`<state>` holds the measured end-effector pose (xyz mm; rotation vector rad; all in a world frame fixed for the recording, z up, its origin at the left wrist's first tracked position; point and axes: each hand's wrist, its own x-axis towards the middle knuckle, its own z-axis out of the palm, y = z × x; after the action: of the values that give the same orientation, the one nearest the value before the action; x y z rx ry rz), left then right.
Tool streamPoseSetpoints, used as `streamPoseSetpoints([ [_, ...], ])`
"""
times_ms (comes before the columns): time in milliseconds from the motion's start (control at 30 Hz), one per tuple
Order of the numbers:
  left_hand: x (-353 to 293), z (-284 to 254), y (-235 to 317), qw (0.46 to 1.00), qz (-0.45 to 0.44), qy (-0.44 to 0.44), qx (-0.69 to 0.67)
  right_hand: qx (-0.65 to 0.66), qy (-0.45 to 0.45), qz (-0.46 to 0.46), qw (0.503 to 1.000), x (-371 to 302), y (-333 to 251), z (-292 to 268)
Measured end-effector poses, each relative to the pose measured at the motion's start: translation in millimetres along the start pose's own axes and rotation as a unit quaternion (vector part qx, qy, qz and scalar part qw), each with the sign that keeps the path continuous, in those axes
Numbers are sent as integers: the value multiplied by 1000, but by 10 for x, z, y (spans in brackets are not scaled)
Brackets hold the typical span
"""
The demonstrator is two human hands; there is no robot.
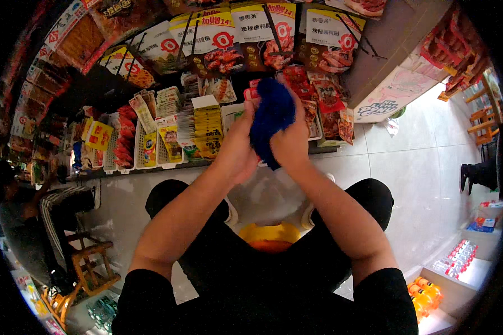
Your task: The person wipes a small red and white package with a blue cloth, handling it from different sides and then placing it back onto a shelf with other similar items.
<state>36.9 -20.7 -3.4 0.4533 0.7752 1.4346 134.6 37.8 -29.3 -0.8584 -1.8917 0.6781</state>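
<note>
A dark blue cloth (273, 117) is bunched up between my two hands, out in front of the shelf. My left hand (237, 148) is closed along the cloth's left side. On the other side, my right hand (294, 139) grips it, its fingers partly hidden in the folds. A red packet (251, 94) shows by the left fingertips; whether I touch it cannot be made out. Behind the cloth, red snack packets (328, 95) lie at the right end of the shelf. White baskets (170, 151) of yellow packets (208, 131) stand left of my hands.
Large snack bags (265, 33) hang on hooks above the baskets. A white printed box (394, 95) stands at the right. Below my arms is a yellow stool (268, 234) between my knees. A seated person (33, 223) and wooden chair (92, 262) are at left; orange bottles (425, 293) lower right.
</note>
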Motion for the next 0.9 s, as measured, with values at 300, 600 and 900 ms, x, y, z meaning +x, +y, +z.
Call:
streamPoseSetpoints([
  [300,-10,-10,23,998,6,42,-44,380,-15,319,868,184,286,-74],
  [600,170,-221,89,924,23,-312,-220,-41,-25,-107,993,301,69,-211],
  [900,64,26,130,998,57,-5,-28,119,-64,14,991,232,43,-19],
])
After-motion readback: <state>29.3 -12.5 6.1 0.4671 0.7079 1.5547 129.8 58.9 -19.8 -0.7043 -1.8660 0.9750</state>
